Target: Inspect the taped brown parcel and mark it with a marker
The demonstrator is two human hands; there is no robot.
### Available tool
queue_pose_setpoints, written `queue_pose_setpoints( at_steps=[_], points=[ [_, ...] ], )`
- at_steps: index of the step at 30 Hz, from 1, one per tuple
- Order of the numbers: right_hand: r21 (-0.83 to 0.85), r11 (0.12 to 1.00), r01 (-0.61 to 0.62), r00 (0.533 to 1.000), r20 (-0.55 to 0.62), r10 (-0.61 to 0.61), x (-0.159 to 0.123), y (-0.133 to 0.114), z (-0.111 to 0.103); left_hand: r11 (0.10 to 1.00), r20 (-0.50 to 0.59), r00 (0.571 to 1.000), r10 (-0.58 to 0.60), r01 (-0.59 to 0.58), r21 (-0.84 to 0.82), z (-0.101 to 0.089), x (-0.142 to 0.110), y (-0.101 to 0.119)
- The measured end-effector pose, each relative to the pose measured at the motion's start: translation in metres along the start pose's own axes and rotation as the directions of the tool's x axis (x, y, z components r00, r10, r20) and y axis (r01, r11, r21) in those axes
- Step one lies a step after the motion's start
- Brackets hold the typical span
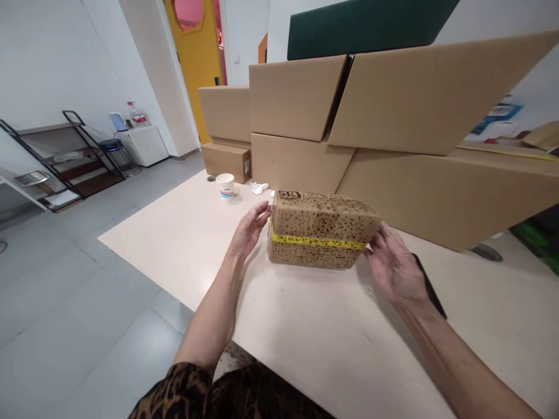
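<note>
A brown cardboard box (314,224) printed with dark speckles, with a yellow strip of tape round its side, is between my hands over the table. It looks slightly blurred and tilted, and I cannot tell whether its bottom touches the tabletop. At its left end, the fingers of my left hand (248,233) press near the upper corner. My right hand (395,265) grips the right end, its fingertips partly hidden behind the box. Beside my right wrist lies a flat black object (430,285), partly covered by the hand.
Large cardboard boxes (297,99) are stacked along the back of the table (174,233), topped by a dark green box (367,29). A paper cup (226,186) and crumpled white tissue (259,188) stand before them. A black-framed rack (65,157) is on the floor at left.
</note>
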State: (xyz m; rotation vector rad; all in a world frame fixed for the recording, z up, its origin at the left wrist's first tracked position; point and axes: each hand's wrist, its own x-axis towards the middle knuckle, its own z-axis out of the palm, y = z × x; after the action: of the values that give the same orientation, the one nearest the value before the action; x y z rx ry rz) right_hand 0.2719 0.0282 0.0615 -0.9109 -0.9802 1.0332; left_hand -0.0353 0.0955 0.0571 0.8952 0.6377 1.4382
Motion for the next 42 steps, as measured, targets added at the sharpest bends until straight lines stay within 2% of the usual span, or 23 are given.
queue_pose_setpoints(
  at_steps=[3, 6, 9, 12, 14, 16, 18, 21, 24, 26, 28, 30, 31, 33, 36, 39, 42],
  points=[
    [-0.031, 0.998, 0.048, 0.999, -0.006, -0.048, 0.0, 0.0, -0.003, 1.0, 0.013, 1.0, -0.011, 0.011, 0.019, 0.002, -0.001, 0.001],
    [-0.057, 0.998, 0.008, 0.997, -0.073, -0.012, 0.003, 0.006, -0.01, 0.997, 0.042, 0.998, -0.048, 0.045, 0.07, 0.003, -0.001, 0.0],
    [-0.099, 0.994, -0.054, 0.995, -0.093, 0.045, 0.006, 0.012, -0.014, 0.972, -0.021, 0.992, -0.121, 0.123, 0.202, 0.004, -0.003, -0.004],
    [-0.11, 0.99, -0.088, 0.993, -0.083, 0.079, 0.005, 0.012, -0.012, 0.909, -0.091, 0.974, -0.209, 0.228, 0.35, 0.008, -0.005, -0.008],
    [-0.099, 0.993, -0.058, 0.996, -0.077, 0.05, 0.003, 0.009, -0.009, 0.911, -0.013, 0.977, -0.211, 0.201, 0.36, 0.013, -0.007, -0.008],
    [-0.091, 0.996, 0.015, 0.997, -0.08, -0.022, 0.001, 0.007, -0.009, 0.956, 0.11, 0.985, -0.134, 0.1, 0.274, 0.018, -0.009, -0.006],
    [-0.085, 0.993, 0.085, 0.991, -0.091, -0.093, 0.002, 0.006, -0.011, 0.987, 0.161, 0.986, -0.039, 0.014, 0.159, 0.023, -0.01, -0.003],
    [-0.063, 0.995, 0.079, 0.99, -0.112, -0.085, 0.005, 0.009, -0.016, 0.997, 0.125, 0.992, -0.011, 0.001, 0.077, 0.025, -0.009, -0.004],
    [-0.049, 0.998, -0.038, 0.984, -0.177, 0.029, 0.008, 0.016, -0.019, 0.998, 0.024, 0.999, -0.034, 0.033, 0.053, 0.022, -0.006, -0.011],
    [-0.05, 0.993, -0.107, 0.97, -0.226, 0.093, 0.008, 0.021, -0.019, 0.993, -0.106, 0.99, -0.089, 0.096, 0.066, 0.02, -0.005, -0.018],
    [-0.055, 0.987, -0.154, 0.959, -0.25, 0.135, 0.008, 0.024, -0.017, 0.973, -0.173, 0.967, -0.189, 0.209, 0.102, 0.019, -0.005, -0.023],
    [-0.042, 0.984, -0.172, 0.954, -0.254, 0.156, 0.007, 0.025, -0.014, 0.945, -0.122, 0.952, -0.28, 0.295, 0.139, 0.02, -0.007, -0.024],
    [-0.029, 0.986, -0.166, 0.955, -0.253, 0.154, 0.006, 0.024, -0.013, 0.941, -0.07, 0.953, -0.295, 0.303, 0.152, 0.021, -0.008, -0.024],
    [0.006, 0.992, -0.123, 0.962, -0.245, 0.121, 0.005, 0.019, -0.011, 0.957, 0.023, 0.967, -0.253, 0.247, 0.149, 0.025, -0.01, -0.02],
    [0.063, 0.998, -0.025, 0.971, -0.236, 0.039, 0.005, 0.011, -0.01, 0.993, 0.087, 0.993, -0.084, 0.077, 0.088, 0.03, -0.012, -0.011],
    [0.091, 0.996, 0.021, 0.977, -0.213, -0.001, 0.007, 0.008, -0.012, 0.999, 0.069, 0.997, 0.027, -0.03, 0.043, 0.031, -0.012, -0.004],
    [0.066, 0.998, 0.006, 0.975, -0.222, 0.009, 0.009, 0.011, -0.014, 0.998, -0.02, 1.0, 0.017, -0.015, 0.064, 0.028, -0.011, -0.004]
  ],
)
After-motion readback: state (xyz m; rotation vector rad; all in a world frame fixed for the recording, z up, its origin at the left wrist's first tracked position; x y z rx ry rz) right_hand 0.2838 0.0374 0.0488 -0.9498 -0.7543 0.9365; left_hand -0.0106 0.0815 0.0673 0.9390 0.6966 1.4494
